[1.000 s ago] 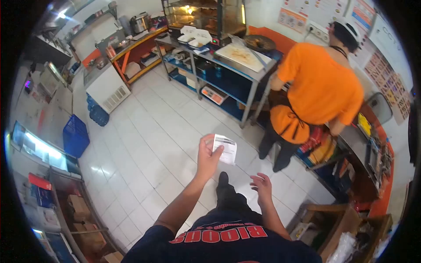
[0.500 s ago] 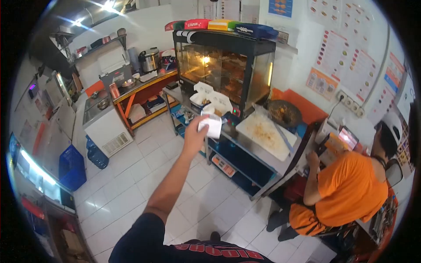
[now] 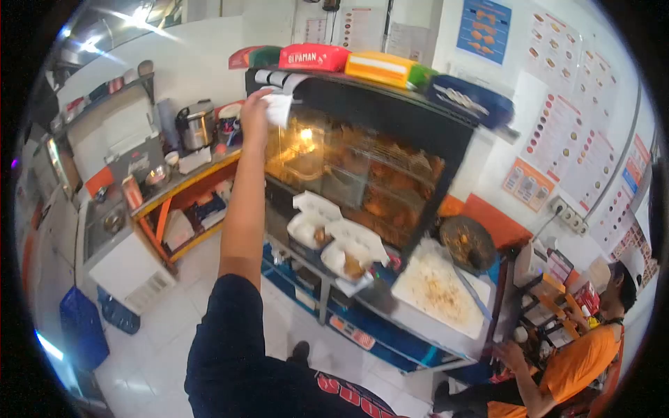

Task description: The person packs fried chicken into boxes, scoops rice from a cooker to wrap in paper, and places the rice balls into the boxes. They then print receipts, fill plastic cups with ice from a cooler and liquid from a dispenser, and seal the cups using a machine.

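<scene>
My left hand (image 3: 255, 115) is raised at the upper left edge of the glass food warmer (image 3: 362, 164), its fingers closed on a small white paper slip (image 3: 279, 108). Beside the slip, similar papers (image 3: 273, 77) hang on the warmer's dark top frame. Pieces of brown food show behind the lit glass. Below, on the metal counter, two open white boxes (image 3: 304, 230) (image 3: 336, 259) hold food. My right hand is out of view.
A white cutting board (image 3: 442, 296) with crumbs and a dark wok (image 3: 467, 242) are at the right. Coloured boxes (image 3: 313, 57) top the warmer. A person in orange (image 3: 582, 362) works at the lower right. A rice cooker (image 3: 196, 125) stands at the left.
My left hand has risen with the slip from above the open boxes to the warmer's top frame. The view is closer to the counter. The person in orange now appears lower and further right.
</scene>
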`<state>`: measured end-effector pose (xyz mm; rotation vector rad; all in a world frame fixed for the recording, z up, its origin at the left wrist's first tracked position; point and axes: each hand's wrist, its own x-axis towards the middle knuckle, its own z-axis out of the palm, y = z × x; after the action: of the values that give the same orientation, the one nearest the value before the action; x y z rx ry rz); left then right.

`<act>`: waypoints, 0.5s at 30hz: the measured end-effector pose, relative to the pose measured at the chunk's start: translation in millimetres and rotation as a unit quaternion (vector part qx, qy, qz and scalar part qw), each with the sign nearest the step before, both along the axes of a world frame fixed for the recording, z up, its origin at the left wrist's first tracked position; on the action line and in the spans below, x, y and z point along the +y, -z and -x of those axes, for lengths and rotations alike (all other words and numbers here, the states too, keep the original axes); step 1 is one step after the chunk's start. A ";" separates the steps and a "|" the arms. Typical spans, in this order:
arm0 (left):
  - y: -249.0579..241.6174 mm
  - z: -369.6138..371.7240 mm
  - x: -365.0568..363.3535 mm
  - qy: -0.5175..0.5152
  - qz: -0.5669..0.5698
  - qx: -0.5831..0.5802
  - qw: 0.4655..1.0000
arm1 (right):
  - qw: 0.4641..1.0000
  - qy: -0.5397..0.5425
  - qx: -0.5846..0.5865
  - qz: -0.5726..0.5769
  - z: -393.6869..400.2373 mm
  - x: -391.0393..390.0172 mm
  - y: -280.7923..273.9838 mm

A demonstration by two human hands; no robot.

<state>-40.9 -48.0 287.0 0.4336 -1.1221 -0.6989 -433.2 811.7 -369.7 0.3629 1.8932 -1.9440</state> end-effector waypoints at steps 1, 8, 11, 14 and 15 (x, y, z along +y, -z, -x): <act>-2.2 -21.4 -34.6 -0.003 0.003 0.010 1.000 | 0.996 -0.046 0.062 0.047 -16.5 -111.8 -73.9; -19.5 -93.8 -218.6 -0.127 0.139 -0.254 0.949 | 0.564 -0.438 0.687 0.131 -175.3 -719.3 -632.0; -46.4 -80.5 -242.7 -0.183 0.203 -0.403 0.873 | 0.415 -0.343 0.833 0.124 -219.6 -891.3 -704.7; -51.8 -70.1 -276.9 -0.212 0.205 -0.476 0.829 | 0.414 -0.270 0.870 0.007 -247.0 -989.9 -716.0; -54.0 -66.5 -285.3 -0.237 0.221 -0.496 0.805 | 0.420 -0.251 0.869 -0.067 -253.3 -1008.0 -715.3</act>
<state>25.6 -333.2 341.0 0.6666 -2.0019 0.3307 -179.8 -196.2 345.6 -2.8799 2.1932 -1.2604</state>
